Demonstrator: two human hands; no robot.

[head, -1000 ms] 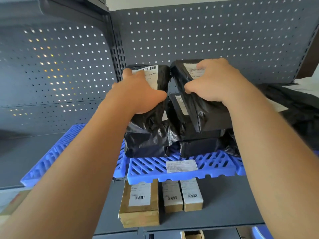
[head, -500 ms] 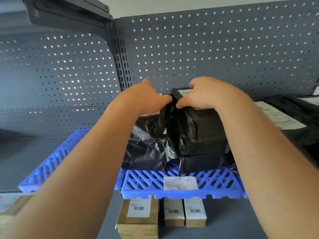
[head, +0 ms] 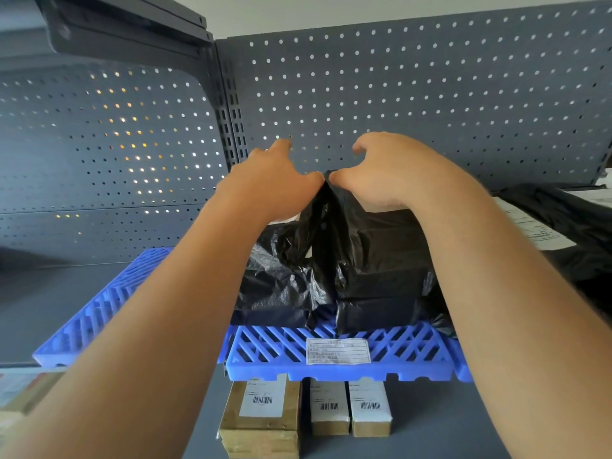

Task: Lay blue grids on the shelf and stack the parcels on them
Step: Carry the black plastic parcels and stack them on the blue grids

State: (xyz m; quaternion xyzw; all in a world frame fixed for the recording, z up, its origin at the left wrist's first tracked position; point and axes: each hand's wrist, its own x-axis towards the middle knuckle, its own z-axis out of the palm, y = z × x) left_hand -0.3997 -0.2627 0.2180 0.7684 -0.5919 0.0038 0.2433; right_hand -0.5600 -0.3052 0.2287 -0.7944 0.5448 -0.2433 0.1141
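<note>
A second ago each hand carried a black parcel tilted up above the shelf. Now both parcels are down, one capping the left stack and the other the right stack. The two stacks stand side by side and touching on the middle blue grid, toward the shelf's back edge by the perforated back panel. The left hand lies over the top of the left stack with its fingers straightened and spread, the forefinger lifted clear. The right hand sits over the right stack with fingers loosely arched and raised, so neither hand grips anything. The thumbs meet at a peak of black wrapping between the stacks, and the palms hide what they touch. That reads as release: this pair looks placed. A second blue grid toward the shelf's left edge shows no parcel on it, so there is room for more. More black parcels lie at the right edge, and brown boxes stand off the grid along the front edge, likely still to be stacked
</note>
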